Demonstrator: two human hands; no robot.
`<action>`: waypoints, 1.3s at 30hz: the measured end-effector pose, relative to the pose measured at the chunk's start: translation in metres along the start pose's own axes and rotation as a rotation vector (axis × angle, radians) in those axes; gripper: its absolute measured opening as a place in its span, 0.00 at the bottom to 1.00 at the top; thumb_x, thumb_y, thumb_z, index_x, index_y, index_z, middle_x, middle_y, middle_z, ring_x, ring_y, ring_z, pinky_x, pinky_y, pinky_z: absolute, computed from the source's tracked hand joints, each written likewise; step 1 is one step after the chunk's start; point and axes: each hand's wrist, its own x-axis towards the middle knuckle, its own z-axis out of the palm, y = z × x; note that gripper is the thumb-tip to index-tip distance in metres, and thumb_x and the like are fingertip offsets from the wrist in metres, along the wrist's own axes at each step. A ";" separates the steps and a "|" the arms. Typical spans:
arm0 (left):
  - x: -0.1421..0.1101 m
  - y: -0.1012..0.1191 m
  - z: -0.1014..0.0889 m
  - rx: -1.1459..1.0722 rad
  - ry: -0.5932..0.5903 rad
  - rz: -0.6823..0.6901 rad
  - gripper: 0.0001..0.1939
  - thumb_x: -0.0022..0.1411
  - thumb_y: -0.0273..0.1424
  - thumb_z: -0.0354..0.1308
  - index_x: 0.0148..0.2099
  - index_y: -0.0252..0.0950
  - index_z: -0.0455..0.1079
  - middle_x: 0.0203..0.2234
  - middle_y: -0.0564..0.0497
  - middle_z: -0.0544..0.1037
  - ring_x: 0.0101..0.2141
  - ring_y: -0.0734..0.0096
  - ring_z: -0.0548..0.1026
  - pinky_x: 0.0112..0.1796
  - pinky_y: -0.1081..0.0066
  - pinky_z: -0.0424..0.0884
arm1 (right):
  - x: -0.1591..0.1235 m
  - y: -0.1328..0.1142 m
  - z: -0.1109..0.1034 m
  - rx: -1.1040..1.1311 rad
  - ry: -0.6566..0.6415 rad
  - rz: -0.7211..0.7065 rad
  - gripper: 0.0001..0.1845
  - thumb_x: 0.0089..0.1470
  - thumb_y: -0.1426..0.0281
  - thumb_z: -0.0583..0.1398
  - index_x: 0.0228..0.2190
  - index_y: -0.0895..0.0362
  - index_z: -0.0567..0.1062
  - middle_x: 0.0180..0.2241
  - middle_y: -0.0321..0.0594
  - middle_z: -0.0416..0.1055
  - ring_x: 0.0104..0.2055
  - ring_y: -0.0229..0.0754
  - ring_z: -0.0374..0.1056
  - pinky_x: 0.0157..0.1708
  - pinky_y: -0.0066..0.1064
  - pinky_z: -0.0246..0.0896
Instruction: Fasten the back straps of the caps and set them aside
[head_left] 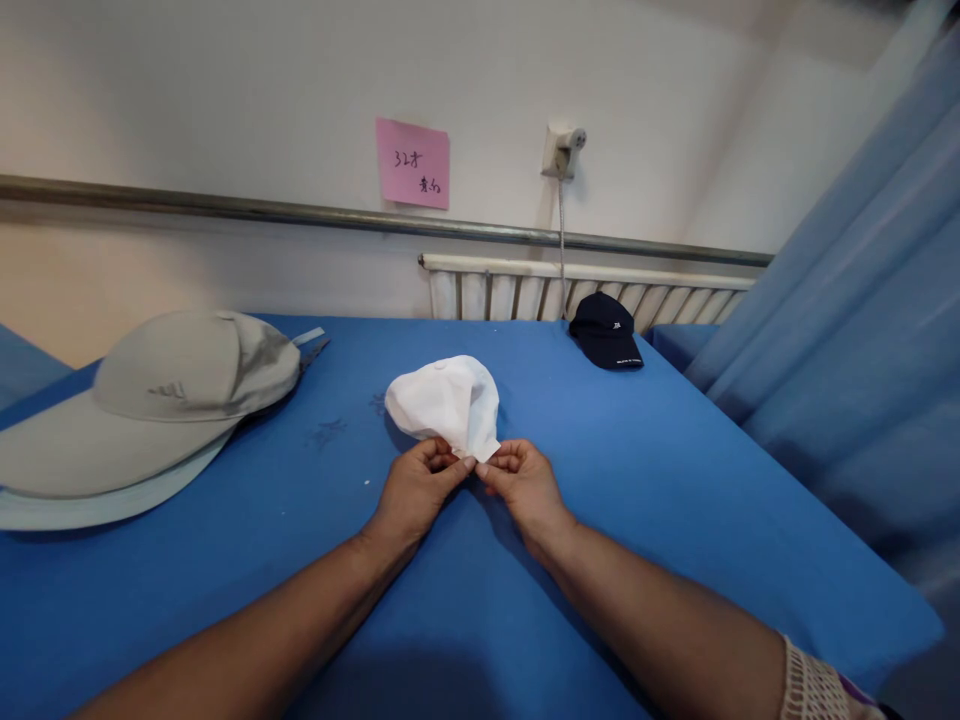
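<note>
A white cap (439, 398) sits on the blue-covered table in front of me, its crown up and partly creased, with a small button on top. No brim shows from this side. My left hand (420, 485) pinches the cap's near edge between thumb and fingers. Close beside it, my right hand (526, 488) pinches the same edge a little to the right. The two thumbs almost meet at the bottom of the cap. What exactly lies between the fingertips is mostly hidden.
Stacked light grey caps (172, 375) lie at the left. A dark navy cap (604, 332) rests at the table's back right. Behind stand a radiator (517, 292), a metal rail (300, 210) and a plugged-in cord. A blue curtain (847, 300) hangs along the right.
</note>
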 end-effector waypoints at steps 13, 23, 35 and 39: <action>-0.001 -0.002 -0.001 0.064 0.012 -0.006 0.16 0.43 0.36 0.69 0.31 0.34 0.70 0.23 0.54 0.77 0.26 0.71 0.74 0.30 0.74 0.67 | -0.001 -0.008 -0.001 -0.003 -0.009 0.063 0.22 0.31 0.66 0.72 0.26 0.56 0.67 0.19 0.31 0.70 0.22 0.34 0.65 0.24 0.27 0.60; -0.004 0.001 -0.001 0.071 -0.012 0.047 0.19 0.44 0.37 0.69 0.37 0.34 0.71 0.25 0.53 0.78 0.27 0.69 0.76 0.32 0.71 0.69 | -0.005 -0.014 0.000 0.007 -0.007 0.059 0.22 0.33 0.65 0.72 0.29 0.57 0.69 0.23 0.33 0.73 0.25 0.35 0.67 0.24 0.26 0.60; -0.011 0.003 -0.004 0.305 -0.032 0.215 0.12 0.55 0.38 0.62 0.39 0.36 0.72 0.32 0.49 0.80 0.35 0.64 0.78 0.40 0.67 0.72 | 0.006 -0.013 -0.010 0.072 0.074 0.012 0.17 0.35 0.67 0.69 0.29 0.56 0.70 0.21 0.31 0.70 0.21 0.33 0.61 0.24 0.27 0.54; -0.008 0.008 -0.017 0.462 0.115 0.348 0.11 0.57 0.37 0.60 0.42 0.38 0.73 0.37 0.48 0.80 0.40 0.61 0.77 0.46 0.64 0.70 | 0.028 -0.014 -0.035 0.006 0.225 -0.060 0.14 0.39 0.68 0.63 0.33 0.57 0.70 0.24 0.34 0.70 0.23 0.36 0.62 0.22 0.27 0.51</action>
